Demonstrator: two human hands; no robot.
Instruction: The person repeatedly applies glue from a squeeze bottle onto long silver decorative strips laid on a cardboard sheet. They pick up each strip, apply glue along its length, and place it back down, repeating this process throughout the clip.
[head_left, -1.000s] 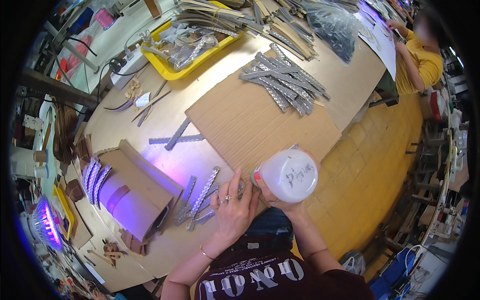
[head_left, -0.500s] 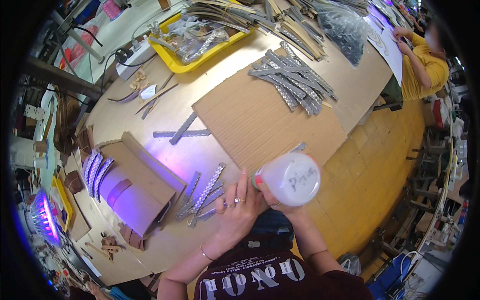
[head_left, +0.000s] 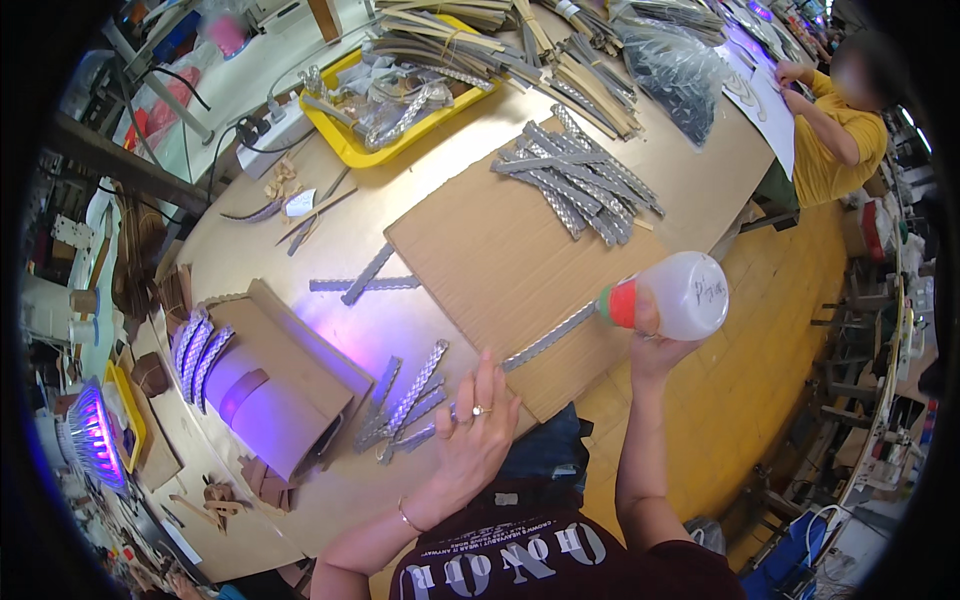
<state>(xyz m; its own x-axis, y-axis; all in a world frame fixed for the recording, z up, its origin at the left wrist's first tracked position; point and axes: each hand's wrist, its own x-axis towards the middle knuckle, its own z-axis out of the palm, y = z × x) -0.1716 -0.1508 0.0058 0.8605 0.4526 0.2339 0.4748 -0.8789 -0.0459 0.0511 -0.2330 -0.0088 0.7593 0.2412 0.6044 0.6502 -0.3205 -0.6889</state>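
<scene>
My right hand (head_left: pixel 650 325) is wrapped round a translucent white squeeze bottle (head_left: pixel 690 295) with a red and green top, tipped so the top points down and left. A narrow grey and silver braided strip (head_left: pixel 550 337) lies on the cardboard sheet (head_left: pixel 470 240), its far end at the bottle's top. At the strip's near end, my left hand (head_left: pixel 480 415) rests palm down with its fingers stretched out; whether the fingertips press the strip I cannot tell. Left of this hand lies a loose group of braided strips (head_left: pixel 408 395) on the table.
Another pile of braided strips (head_left: pixel 580 180) lies on the cardboard's far part. Beyond are a yellow tray (head_left: pixel 350 145), bundled strips (head_left: pixel 590 85) and a clear bag (head_left: pixel 680 90). A curved brown board (head_left: pixel 290 400) stands left, near a purple lamp (head_left: pixel 95 430). A person in yellow (head_left: pixel 840 140) sits far right.
My right hand has carried the bottle away to the right and farther out, from close beside my left hand to the strip's far end. More of the strip shows now.
</scene>
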